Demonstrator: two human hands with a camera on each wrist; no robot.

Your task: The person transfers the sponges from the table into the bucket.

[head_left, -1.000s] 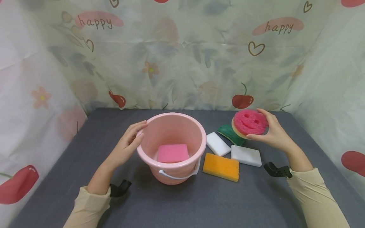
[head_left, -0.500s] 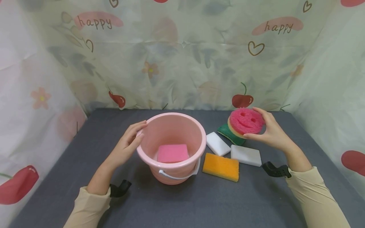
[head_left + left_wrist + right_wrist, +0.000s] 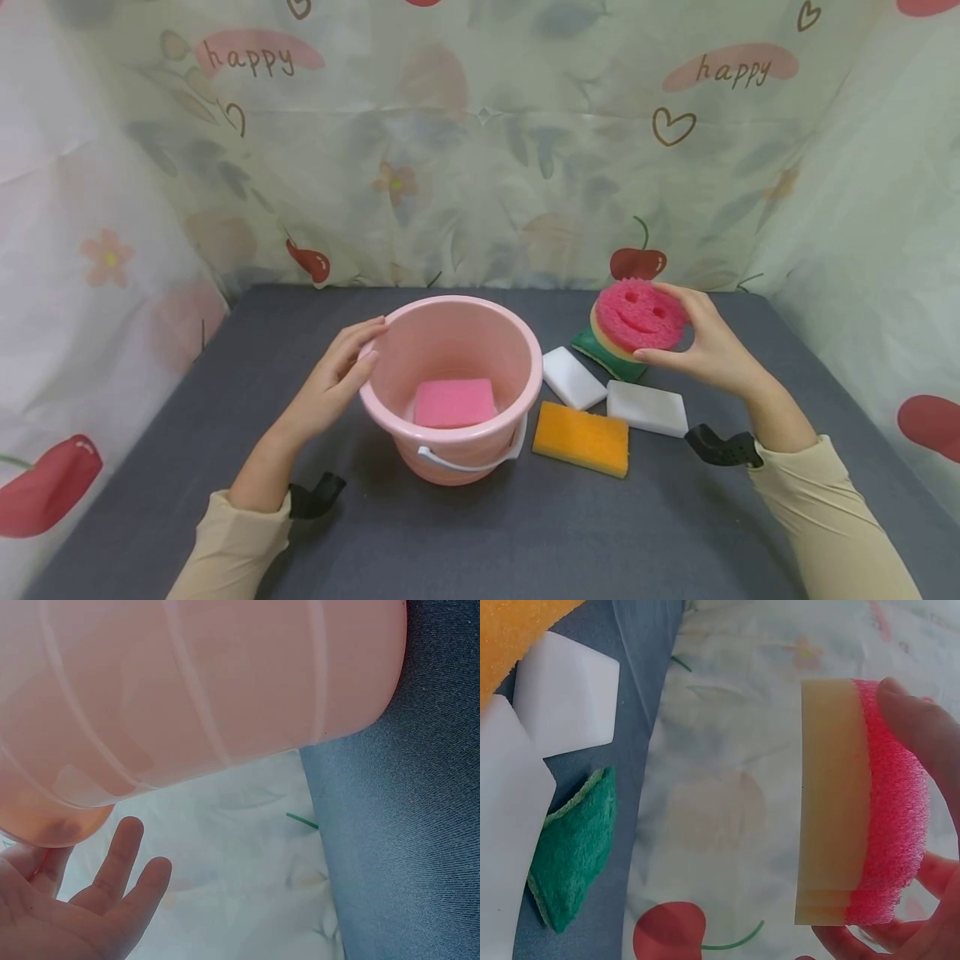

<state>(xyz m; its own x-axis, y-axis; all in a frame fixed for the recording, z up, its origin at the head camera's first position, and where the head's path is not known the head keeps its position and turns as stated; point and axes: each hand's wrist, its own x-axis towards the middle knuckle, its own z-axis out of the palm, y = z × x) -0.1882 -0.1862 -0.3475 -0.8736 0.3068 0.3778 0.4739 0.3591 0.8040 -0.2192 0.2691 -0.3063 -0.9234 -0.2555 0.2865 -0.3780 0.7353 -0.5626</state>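
My right hand holds a round pink smiley-face sponge with a cream backing, thumb and fingers at opposite edges. It is raised over a green sponge, partly covering it in the head view. The right wrist view shows the held smiley-face sponge edge-on. On the left, my left hand touches the rim of a pink bucket, thumb and fingertips at the rim. In the left wrist view, two extended fingers stand off the bucket. A pink rectangular sponge lies inside the bucket.
Two white sponge blocks and an orange sponge lie right of the bucket on the dark grey tabletop. The bucket's white handle hangs down in front. Patterned fabric encloses the back and sides.
The right hand has moved left and slightly up with the smiley-face sponge, which now overlaps more of the green sponge. The left hand and bucket have stayed put.
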